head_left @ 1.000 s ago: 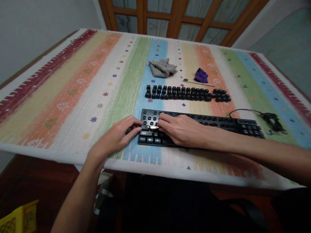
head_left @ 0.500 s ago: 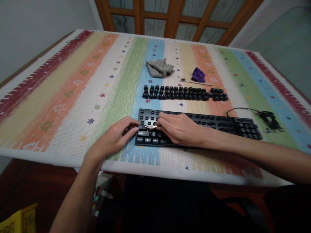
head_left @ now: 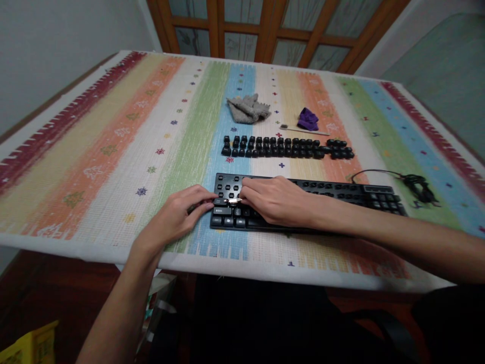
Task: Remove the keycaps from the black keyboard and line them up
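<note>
A door of orange-brown timber (head_left: 263,30) framing patterned glass panes stood behind the table, with a plain grey wall (head_left: 68,45) on the left side. The table was covered by a woven-looking cloth (head_left: 132,167) striped in maroon, yellow, orange, white, green and blue, with small printed motifs and a white border. A yellow plastic crate (head_left: 32,344) showed low at left, below table level.

A long, rectangular black plastic keyboard (head_left: 341,191) lay flat near the front edge of the table. Small bare switch mounts showed in its upper rows; blocky caps sat on the lower-left keys and the number pad.

The right hand (head_left: 271,202) lay across the keyboard, its fingers closed on a slim, shiny metallic tool (head_left: 234,200). The left hand (head_left: 184,210) was at the keyboard's left end, thumb and forefinger bent; whether they gripped the wide black key (head_left: 220,202) there could not be determined.

Beyond lay loose black keycaps (head_left: 280,148) in rows, a crumpled grey textile (head_left: 248,109), a bundled black cable (head_left: 419,188), a bunched purple cloth (head_left: 307,119) and a thin dark-headed rod (head_left: 305,131).
</note>
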Demonstrator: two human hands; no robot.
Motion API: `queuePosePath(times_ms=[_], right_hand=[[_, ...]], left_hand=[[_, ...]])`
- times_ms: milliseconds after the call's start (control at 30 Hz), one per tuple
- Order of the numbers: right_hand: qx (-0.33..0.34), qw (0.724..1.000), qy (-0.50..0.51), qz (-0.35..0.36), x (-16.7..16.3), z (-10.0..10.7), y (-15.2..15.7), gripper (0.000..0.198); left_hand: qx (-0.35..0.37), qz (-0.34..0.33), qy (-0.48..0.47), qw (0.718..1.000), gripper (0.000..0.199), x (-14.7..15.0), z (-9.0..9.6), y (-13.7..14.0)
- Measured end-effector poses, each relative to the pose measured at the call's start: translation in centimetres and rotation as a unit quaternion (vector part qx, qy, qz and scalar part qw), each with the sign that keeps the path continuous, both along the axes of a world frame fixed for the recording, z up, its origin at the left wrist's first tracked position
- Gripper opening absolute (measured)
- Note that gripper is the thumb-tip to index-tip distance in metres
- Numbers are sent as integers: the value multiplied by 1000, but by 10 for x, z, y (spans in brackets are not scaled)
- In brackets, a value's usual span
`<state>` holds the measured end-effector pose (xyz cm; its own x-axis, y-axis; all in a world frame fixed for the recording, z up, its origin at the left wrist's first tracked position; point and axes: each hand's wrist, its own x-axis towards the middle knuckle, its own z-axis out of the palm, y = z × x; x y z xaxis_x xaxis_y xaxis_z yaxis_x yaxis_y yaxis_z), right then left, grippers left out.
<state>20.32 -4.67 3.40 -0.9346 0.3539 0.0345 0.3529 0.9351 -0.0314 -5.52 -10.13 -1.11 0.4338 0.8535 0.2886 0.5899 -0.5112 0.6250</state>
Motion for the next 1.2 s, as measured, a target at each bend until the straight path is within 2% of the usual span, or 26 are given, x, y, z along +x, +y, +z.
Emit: queuePosePath(times_ms=[300,500,867,1200], right_hand=[[-10,1000,-1,6,0,-5,4,20],[6,1000,-22,17,-2,-2,3,19],[31,998,-52,22,-6,0,2,18],[21,995,-90,42,-10,12,4,18]], left_hand=[[46,-13,26,999,17,2,-2,-1],[47,-17,70,996,12,4,-3,-1],[-31,-15,87,996,12,6,-4,3],[-57,-21,81,995,10,7,0,6]])
